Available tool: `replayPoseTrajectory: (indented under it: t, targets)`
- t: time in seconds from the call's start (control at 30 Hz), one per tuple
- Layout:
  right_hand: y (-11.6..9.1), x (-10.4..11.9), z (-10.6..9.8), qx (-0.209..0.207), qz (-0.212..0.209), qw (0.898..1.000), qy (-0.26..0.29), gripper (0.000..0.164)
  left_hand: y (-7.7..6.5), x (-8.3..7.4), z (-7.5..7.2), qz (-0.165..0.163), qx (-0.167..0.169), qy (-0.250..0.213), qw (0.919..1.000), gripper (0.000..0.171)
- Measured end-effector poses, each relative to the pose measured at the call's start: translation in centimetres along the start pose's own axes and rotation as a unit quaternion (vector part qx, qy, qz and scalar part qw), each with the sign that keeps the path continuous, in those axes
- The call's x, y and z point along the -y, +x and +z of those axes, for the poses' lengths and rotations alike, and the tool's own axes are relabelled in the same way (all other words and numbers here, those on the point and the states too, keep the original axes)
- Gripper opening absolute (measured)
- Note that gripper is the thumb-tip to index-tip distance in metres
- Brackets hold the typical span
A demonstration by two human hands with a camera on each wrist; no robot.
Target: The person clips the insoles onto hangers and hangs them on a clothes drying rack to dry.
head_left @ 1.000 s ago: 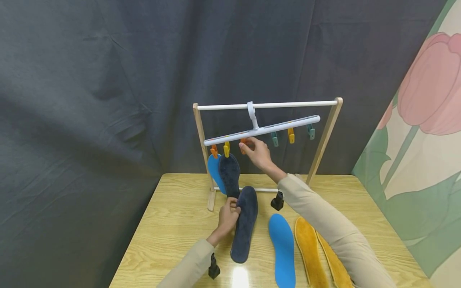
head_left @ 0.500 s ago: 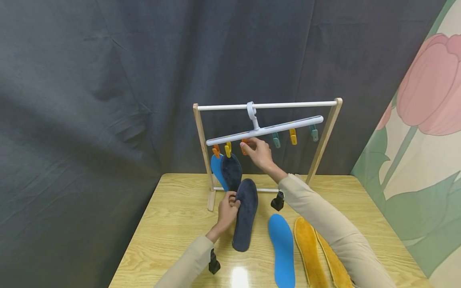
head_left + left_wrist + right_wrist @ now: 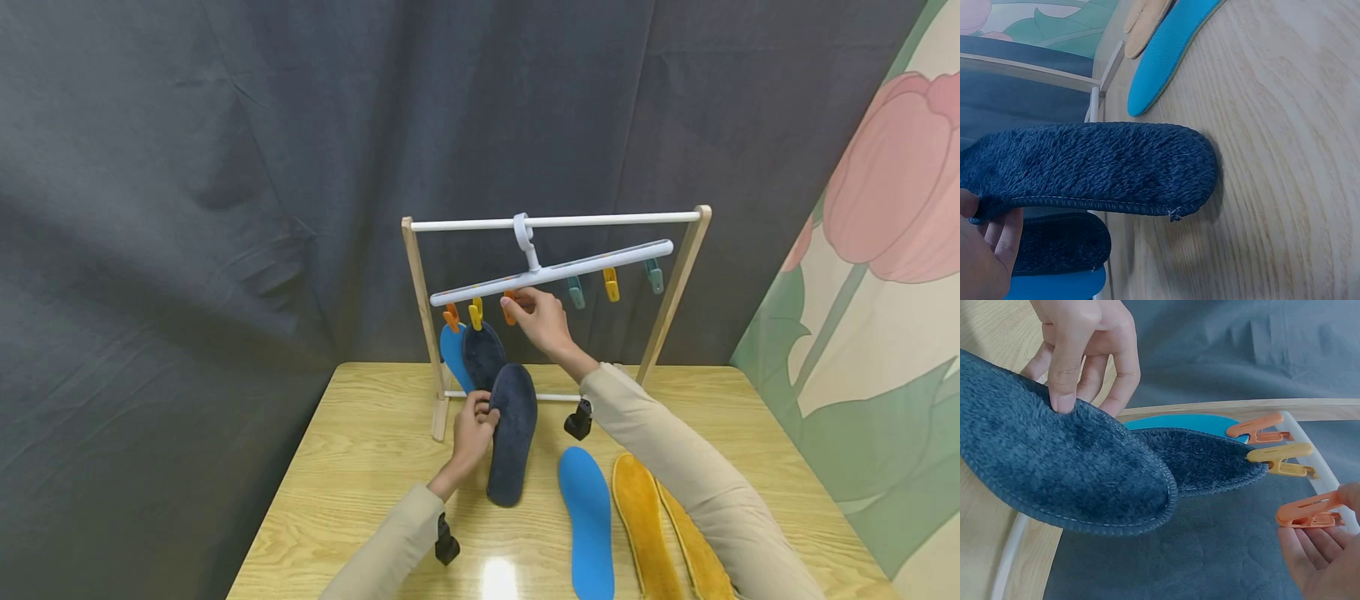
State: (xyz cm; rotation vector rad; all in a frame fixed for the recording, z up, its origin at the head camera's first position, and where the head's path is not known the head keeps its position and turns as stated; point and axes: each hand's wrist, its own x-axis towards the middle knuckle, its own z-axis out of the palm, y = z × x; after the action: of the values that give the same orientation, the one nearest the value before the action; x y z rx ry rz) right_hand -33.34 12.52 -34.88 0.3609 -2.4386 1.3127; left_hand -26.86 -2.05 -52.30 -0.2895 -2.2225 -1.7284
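Note:
My left hand (image 3: 472,429) pinches a dark blue fuzzy insole (image 3: 514,433) by its left edge, thumb on top. The insole is tilted, its upper end below the hanger bar. With thumb and fingers my right hand (image 3: 542,321) grips an orange clothespin (image 3: 1310,511) on the white hanger (image 3: 592,263); the insole's tip is apart from this pin. To the left, a yellow clothespin (image 3: 1282,456) holds another dark blue insole (image 3: 1200,462). Behind it a bright blue insole (image 3: 1179,422) hangs from a second orange clothespin (image 3: 1260,428).
The hanger hooks over a rack (image 3: 615,220) with wooden legs. Two teal clothespins and a yellow clothespin (image 3: 611,285) hang at its right. On the table (image 3: 360,483) lie a blue insole (image 3: 588,521) and two mustard-coloured insoles (image 3: 647,525), under the right forearm's side.
My left hand has raised the dark blue insole upward, toward the hanger. The hanger has shifted slightly to the right. My right hand stays on the orange clothespin.

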Motion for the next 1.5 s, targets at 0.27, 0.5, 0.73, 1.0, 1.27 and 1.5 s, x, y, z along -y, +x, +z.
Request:
replayPoseTrajectory:
  t: [0.27,0.5,0.73,1.0,1.27,1.5]
  targets:
    - [-0.1,0.2,0.0,0.005,0.005,1.0,-0.004,0.039,0.3,-0.7,-0.4,-0.006,0.002,-0.016,0.9999,0.021]
    - [-0.1,0.1,0.0,-0.006,0.004,1.0,-0.004,0.038,1.5,-1.1,-0.9,-0.006,-0.021,-0.015,0.9997,0.023]
    - [0.0,0.1,0.1,-0.007,0.017,1.0,0.022,0.039,1.9,-2.4,-1.5,0.0,-0.007,-0.034,0.9994,0.025]
    - [0.0,0.3,0.2,-0.001,0.044,0.995,0.092,0.037,1.4,-5.4,-2.0,0.024,-0.006,-0.053,0.9983,0.026]
    - [0.1,0.3,0.3,0.002,0.065,0.988,0.141,0.036,1.7,-5.6,-1.7,0.013,-0.012,-0.065,0.9977,0.026]
    - [0.0,0.5,0.1,0.0,0.065,0.989,0.135,0.032,2.1,-6.4,-1.6,0.03,-0.008,-0.076,0.9966,0.026]
